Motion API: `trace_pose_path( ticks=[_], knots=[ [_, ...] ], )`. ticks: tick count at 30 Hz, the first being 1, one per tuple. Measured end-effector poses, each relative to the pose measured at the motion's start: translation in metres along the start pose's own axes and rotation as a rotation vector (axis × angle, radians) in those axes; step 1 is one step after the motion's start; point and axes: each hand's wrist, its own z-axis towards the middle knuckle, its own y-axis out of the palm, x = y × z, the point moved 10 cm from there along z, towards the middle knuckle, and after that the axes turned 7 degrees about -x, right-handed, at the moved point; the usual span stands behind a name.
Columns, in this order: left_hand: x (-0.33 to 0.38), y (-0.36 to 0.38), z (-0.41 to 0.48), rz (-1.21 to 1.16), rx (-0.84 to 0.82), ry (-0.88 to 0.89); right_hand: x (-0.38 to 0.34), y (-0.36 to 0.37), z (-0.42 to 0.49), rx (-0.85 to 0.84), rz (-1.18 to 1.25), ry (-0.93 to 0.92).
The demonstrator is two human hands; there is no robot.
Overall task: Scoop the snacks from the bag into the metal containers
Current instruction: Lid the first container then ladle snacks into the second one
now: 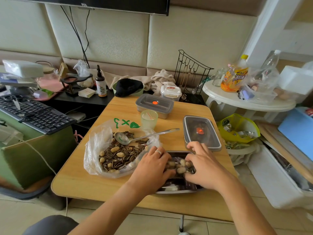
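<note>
Head view: metal container sits near table edge.

1. The left hand and right hand are covering most of the open metal container.
2. Peanuts are hiding both hands' fingertips, leaving their grip indeterminate.
3. The top edge is cutting off the television.

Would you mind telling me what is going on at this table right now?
A person's left hand and right hand are in the open metal container, fingers curled around a heap of peanuts. The spoon rests untouched in the plastic bag of seeds and peanuts. Two lidded containers sit behind.
</note>
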Motion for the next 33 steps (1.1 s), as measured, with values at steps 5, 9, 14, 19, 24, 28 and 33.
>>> trace_pose_path(
  ticks=[5,9,14,19,24,28,33],
  knots=[
    [-0.002,0.004,0.002,0.070,-0.049,0.024,0.001,-0.001,-0.003,0.030,-0.043,0.025],
    [-0.003,0.003,0.002,0.076,-0.027,0.031,-0.011,-0.002,-0.006,0.027,0.036,-0.014],
    [-0.003,0.004,0.001,0.072,-0.021,0.038,-0.021,0.013,0.002,-0.006,0.016,-0.014],
    [-0.003,0.006,0.002,0.070,-0.033,0.029,-0.028,0.011,0.008,0.060,-0.016,-0.011],
    [-0.004,0.006,0.001,0.048,-0.031,0.019,-0.024,0.001,0.007,0.036,0.064,-0.019],
    [-0.010,0.003,0.000,-0.098,-0.024,-0.009,-0.025,-0.033,0.009,0.251,0.154,-0.029],
    [-0.027,-0.018,0.002,-0.352,0.062,-0.059,-0.039,-0.048,0.036,0.390,0.320,-0.064]
  ],
)
